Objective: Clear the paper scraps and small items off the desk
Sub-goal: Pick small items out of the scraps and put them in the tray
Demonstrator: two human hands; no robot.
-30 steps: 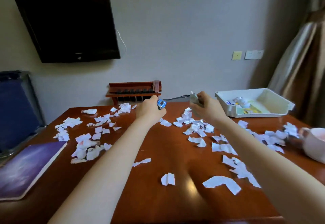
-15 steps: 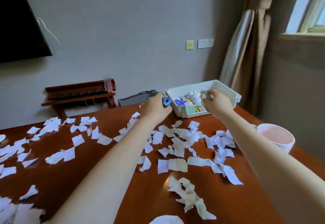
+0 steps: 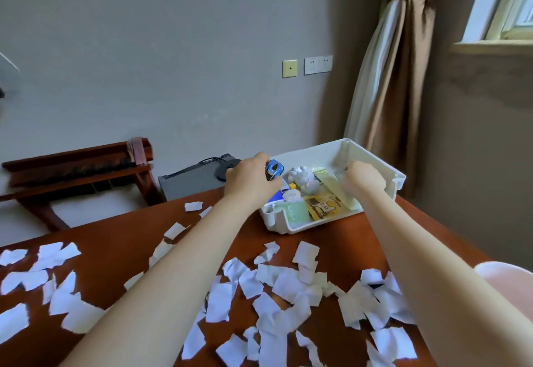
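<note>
Dark red-brown desk (image 3: 115,254) filled the lower half of the frame, with a white tray (image 3: 291,226) standing at its far right corner. Over the tray's left side the left hand (image 3: 248,183) pinched a small blue item (image 3: 274,169) between thumb and curled fingers, just above the packets and trinkets already lying inside. The right hand (image 3: 364,179) hung over the tray's right side with its fingers curled under. Whether it gripped anything could not be told.

The step looked to be dropping small items into the tray. It seemed best done by bringing the blue item further in past the rim and low over the contents before letting go, so that it could not bounce back onto the wood. The right hand probably needed to open well inside the wall too.

Paper scraps (image 3: 277,280) lay thick across the lower centre and lower left, near the tray but apart from it, so most of the clearing remained. A pink container (image 3: 504,277) showed at the right edge. Beyond the desk stood a black box (image 3: 187,179) and a wooden rack (image 3: 75,164) at mid left, and a brown curtain (image 3: 401,78) at upper right.
</note>
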